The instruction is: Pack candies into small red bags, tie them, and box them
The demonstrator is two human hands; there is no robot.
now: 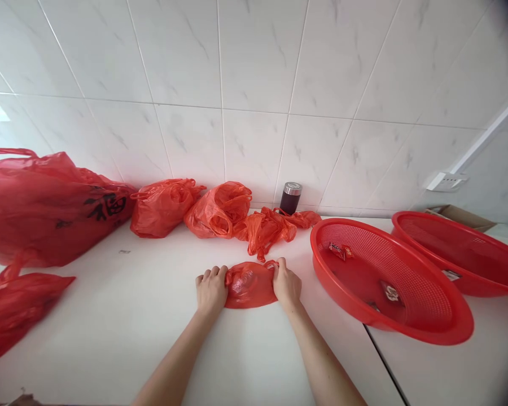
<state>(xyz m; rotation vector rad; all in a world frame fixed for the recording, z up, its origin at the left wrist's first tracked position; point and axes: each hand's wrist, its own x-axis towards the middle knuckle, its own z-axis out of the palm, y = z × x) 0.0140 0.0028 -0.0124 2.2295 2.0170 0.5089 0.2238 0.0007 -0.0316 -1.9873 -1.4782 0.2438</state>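
A small red bag (254, 286) is gripped by left hand (212, 290) and right hand (288, 285); black Chinese characters (112, 205) are noted on a large bag (38, 208).

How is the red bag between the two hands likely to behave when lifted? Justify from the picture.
The bag will probably sag and shift shape, as its plastic looks thin and creased. It seems unlikely to roll, lying low and wide on the table.
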